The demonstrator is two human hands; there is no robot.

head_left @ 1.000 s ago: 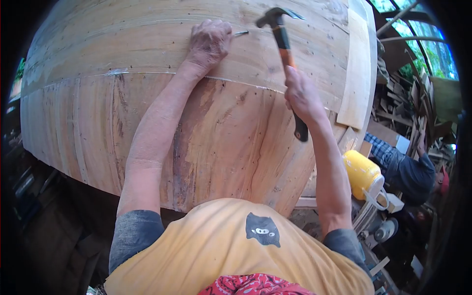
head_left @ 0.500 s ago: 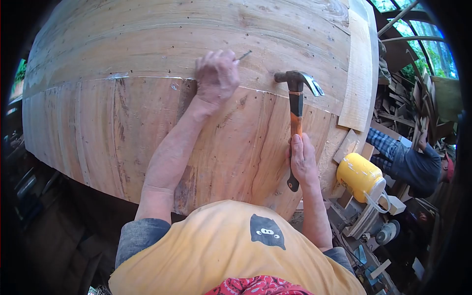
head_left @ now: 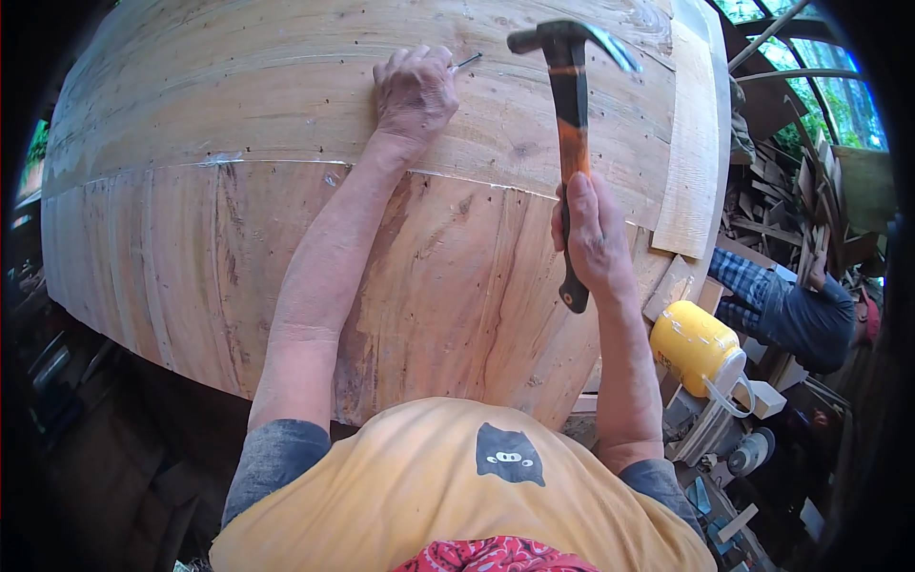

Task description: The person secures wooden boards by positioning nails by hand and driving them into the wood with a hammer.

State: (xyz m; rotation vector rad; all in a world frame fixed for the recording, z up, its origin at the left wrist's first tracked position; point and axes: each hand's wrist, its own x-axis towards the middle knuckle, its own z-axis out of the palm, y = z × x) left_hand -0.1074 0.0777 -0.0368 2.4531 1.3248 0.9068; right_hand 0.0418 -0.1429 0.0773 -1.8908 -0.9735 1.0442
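Observation:
My left hand (head_left: 416,92) is closed against the upper planks of a large curved wooden surface (head_left: 286,105). From its fingers a thin, nail-like metal rod (head_left: 467,61) sticks out to the right; its other end is hidden by the hand, so nail or punch I cannot tell. In my right hand (head_left: 597,234) is a claw hammer (head_left: 571,114), gripped by its black and orange handle. The hammer's head is raised to the right of the rod, apart from it, with the claw pointing right.
A white-streaked seam (head_left: 457,178) divides the upper planks from the lower ones. To the right sit a yellow jug (head_left: 696,348), an angle grinder (head_left: 751,452) and wood offcuts. Another person (head_left: 805,319) in a dark shirt is bent over beside stacked scrap wood.
My left hand has moved up the planks with the rod. My right hand has lifted the hammer upward and nearer to the camera.

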